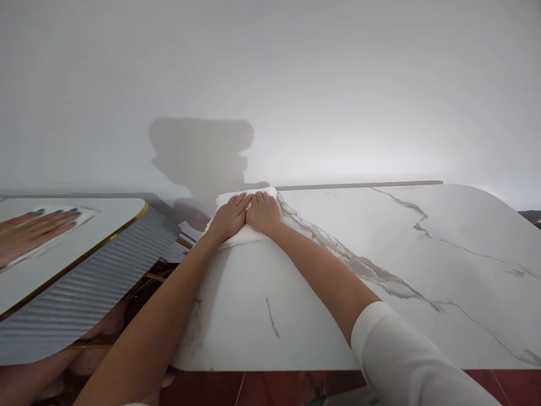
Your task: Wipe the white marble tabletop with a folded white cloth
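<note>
At the far left another person's hand (36, 225) lies flat, fingers spread, on a pale cloth (82, 215) on a second white worktop (97, 223) with a gold rim and a ribbed grey side. That hand is well apart from the wearer's own.

Moving right, the wearer's left hand (228, 217) and right hand (264, 211) lie side by side, touching, both pressed palm-down on a folded white cloth (236, 237). Neither grip is clenched: the fingers lie extended and flat, bearing on the cloth rather than closing around it. The cloth sits at the far left corner of the marble worktop (380, 254), right against the wall (338, 84), with its left edge at or just over the worktop's rim.

The risk, as I judge it, lies in that position. Both arms are stretched nearly straight, so pressure falls on the fingertips and control is weak; a push to the left could carry the cloth off the edge into the gap between the two worktops. The polished marble looks slick, so the cloth may slide under the palms instead of gripping, and the long lean could tip the person's balance forward.

The marble is white with grey-brown veins running diagonally to the right, glossy, with rounded far corners. The wall is plain white and carries a soft shadow above the hands. Dark red floor (274, 389) shows below the near edge.
</note>
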Motion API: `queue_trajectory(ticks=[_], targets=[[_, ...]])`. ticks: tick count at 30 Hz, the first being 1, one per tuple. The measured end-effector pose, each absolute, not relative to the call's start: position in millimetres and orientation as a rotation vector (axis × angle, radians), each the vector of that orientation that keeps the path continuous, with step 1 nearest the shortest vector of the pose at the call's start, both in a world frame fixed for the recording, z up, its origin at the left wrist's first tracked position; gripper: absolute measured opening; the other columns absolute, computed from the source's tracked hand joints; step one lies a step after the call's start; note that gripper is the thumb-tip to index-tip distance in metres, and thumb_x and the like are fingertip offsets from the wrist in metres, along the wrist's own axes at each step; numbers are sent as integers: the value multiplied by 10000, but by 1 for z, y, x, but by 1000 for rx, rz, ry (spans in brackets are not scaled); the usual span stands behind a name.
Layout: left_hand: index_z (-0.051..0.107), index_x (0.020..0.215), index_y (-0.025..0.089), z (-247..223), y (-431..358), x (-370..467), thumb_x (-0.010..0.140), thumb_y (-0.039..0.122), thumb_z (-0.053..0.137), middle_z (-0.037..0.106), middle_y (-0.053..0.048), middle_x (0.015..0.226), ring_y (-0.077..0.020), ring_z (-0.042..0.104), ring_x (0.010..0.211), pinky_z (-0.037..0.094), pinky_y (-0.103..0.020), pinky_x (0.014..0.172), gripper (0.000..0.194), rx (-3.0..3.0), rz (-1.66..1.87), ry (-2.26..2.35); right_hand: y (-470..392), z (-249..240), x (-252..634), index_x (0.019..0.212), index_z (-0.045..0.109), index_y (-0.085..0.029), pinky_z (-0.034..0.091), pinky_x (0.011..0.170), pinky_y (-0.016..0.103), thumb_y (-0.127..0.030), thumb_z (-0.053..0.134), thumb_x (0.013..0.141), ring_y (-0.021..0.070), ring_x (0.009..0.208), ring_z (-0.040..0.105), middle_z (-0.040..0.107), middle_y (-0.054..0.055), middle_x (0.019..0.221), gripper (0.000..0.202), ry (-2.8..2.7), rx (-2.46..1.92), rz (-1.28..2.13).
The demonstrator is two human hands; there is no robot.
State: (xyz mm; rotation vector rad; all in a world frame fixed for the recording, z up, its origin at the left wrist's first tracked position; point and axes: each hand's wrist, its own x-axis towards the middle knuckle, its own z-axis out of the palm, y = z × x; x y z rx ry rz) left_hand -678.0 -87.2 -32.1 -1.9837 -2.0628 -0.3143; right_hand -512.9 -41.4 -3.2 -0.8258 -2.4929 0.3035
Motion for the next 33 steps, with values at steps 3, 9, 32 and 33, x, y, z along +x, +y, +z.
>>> queue_trajectory(ticks=[3, 9, 32, 33], targets=[[397, 1424, 172, -30, -72, -678, 910, 231, 272, 424, -88, 1489, -237, 328, 1402, 310, -456, 1134, 533, -1957, -324, -2098, -26, -5, -517, 1397, 402, 42, 243, 1129, 407, -207, 375, 953, 280, 1369, 346, 423, 217, 1467, 510, -2474, -826, 312], [444, 1391, 159, -22, -42, -668, 900, 210, 290, 462, -88, 1464, -220, 404, 1353, 370, -393, 1096, 518, -1891, -273, -2160, 3, -7, -524, 1375, 444, 11, 256, 1113, 425, -196, 376, 956, 284, 1351, 358, 462, 211, 1434, 473, -2480, -851, 342], [385, 1430, 143, -19, -49, -621, 934, 253, 292, 397, -121, 1501, -228, 326, 1393, 285, -433, 1118, 517, -2033, -320, -2019, -13, -1, -473, 1455, 322, 29, 205, 1157, 423, -201, 300, 969, 277, 1423, 263, 333, 191, 1530, 538, -2495, -1003, 322], [382, 1432, 144, -19, -52, -619, 934, 250, 290, 399, -119, 1500, -225, 324, 1394, 281, -436, 1121, 518, -2047, -321, -2011, -17, -1, -470, 1455, 323, 28, 205, 1158, 424, -199, 301, 969, 276, 1424, 262, 330, 190, 1532, 537, -2493, -1005, 328]])
